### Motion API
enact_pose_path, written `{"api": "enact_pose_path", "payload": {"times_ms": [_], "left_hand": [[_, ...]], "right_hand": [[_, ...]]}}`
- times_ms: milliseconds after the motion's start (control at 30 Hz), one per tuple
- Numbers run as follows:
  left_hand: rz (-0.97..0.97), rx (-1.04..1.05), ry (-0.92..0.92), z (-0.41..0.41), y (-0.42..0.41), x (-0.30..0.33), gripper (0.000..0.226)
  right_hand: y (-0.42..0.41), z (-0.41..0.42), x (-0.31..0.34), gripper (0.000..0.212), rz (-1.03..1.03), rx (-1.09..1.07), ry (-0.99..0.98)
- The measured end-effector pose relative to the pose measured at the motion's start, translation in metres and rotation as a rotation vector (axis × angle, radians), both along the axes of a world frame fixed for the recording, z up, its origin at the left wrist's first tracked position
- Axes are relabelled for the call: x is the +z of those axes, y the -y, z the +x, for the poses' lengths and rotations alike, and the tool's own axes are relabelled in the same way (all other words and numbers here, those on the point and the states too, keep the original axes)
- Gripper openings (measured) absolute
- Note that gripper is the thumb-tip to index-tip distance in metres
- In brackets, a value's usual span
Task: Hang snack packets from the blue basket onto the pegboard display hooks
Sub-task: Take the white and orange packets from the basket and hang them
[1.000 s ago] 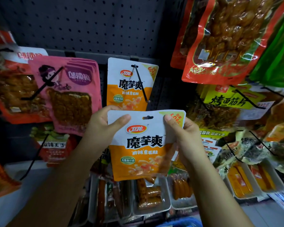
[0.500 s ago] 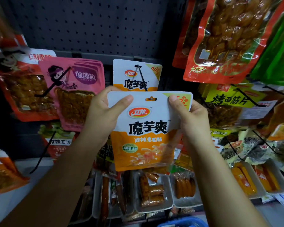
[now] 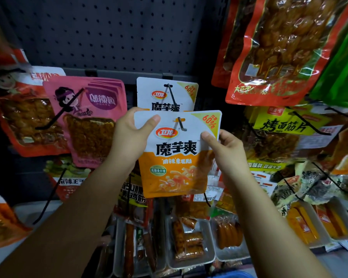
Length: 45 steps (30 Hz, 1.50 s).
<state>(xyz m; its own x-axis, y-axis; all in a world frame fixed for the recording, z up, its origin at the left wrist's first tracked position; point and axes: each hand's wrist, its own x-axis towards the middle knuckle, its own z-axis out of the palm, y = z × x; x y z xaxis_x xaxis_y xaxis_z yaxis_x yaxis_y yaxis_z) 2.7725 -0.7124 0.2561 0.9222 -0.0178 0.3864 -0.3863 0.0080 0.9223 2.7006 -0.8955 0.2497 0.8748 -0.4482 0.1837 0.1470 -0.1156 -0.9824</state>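
Both hands hold 1 flat, glossy foil snack packet [image 3: 175, 153], white across the top and orange below, with rounded corners and black printed characters. The left hand [image 3: 129, 137] pinches its upper left edge, thumb pressed on the front and the other fingers hidden behind. The right hand [image 3: 227, 151] pinches the right edge the same way, thumb on the front beside the yellow corner flash. The packet's hang hole sits over the upturned tip of a thin black wire hook [image 3: 180, 123], which pokes through near the top centre. Just behind and above it, an identical hung packet [image 3: 166, 93] already hangs farther back on the same hook.

The pegboard [image 3: 109, 31] is dark grey metal, matte, dotted with regular rows of small round holes, and fills the far upper part of the scene. To the left hangs a pink packet [image 3: 92, 117] with a cartoon figure and a clear window showing brown, rough-textured pieces, overlapping a red packet [image 3: 22, 117] farther left. To the upper right, a large shiny red pouch [image 3: 273, 51] shows skewered brown pieces through crinkled clear film, and a yellow packet [image 3: 285, 125] hangs lower right. Below, shallow clear plastic trays [image 3: 189, 263] hold sausages. A sliver of the blue basket [image 3: 233, 274] shows at the near bottom edge.
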Motion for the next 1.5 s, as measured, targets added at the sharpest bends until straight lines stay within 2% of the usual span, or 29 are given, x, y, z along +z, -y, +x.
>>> {"api": "enact_pose_path", "payload": {"times_ms": [167, 300, 467, 700, 967, 1067, 1167, 1233, 1333, 1500], "left_hand": [[0.148, -0.084, -0.024, 0.037, -0.001, 0.008, 0.025], [0.146, -0.097, -0.068, 0.058, -0.001, 0.002, 0.029], [0.216, 0.052, -0.101, 0.086, 0.010, 0.004, 0.022], [0.316, 0.213, -0.104, 0.109, 0.026, 0.006, 0.024], [0.376, 0.331, -0.130, 0.135, 0.040, 0.006, 0.033], [0.420, 0.384, -0.106, 0.131, 0.044, -0.009, 0.045], [0.381, 0.337, -0.122, 0.120, 0.045, -0.032, 0.069], [0.371, 0.253, -0.176, 0.115, 0.043, -0.046, 0.076], [0.423, 0.216, -0.216, 0.113, 0.041, -0.059, 0.074], [0.462, 0.213, -0.220, 0.106, 0.037, -0.062, 0.074]], "right_hand": [[-0.002, 0.029, 0.004, 0.010, 0.002, -0.065, -0.031], [-0.002, 0.058, 0.006, 0.012, -0.042, -0.090, -0.065], [0.003, 0.100, 0.007, 0.023, -0.202, -0.145, -0.127], [0.005, 0.143, 0.008, 0.030, -0.381, -0.224, -0.220], [0.000, 0.168, 0.009, 0.037, -0.433, -0.327, -0.215], [-0.004, 0.165, 0.000, 0.045, -0.375, -0.313, -0.173], [-0.004, 0.158, -0.014, 0.056, -0.335, -0.238, -0.202], [-0.003, 0.155, -0.022, 0.048, -0.398, -0.192, -0.241], [-0.003, 0.154, -0.029, 0.042, -0.425, -0.192, -0.238], [-0.002, 0.149, -0.033, 0.044, -0.381, -0.167, -0.256]]}}
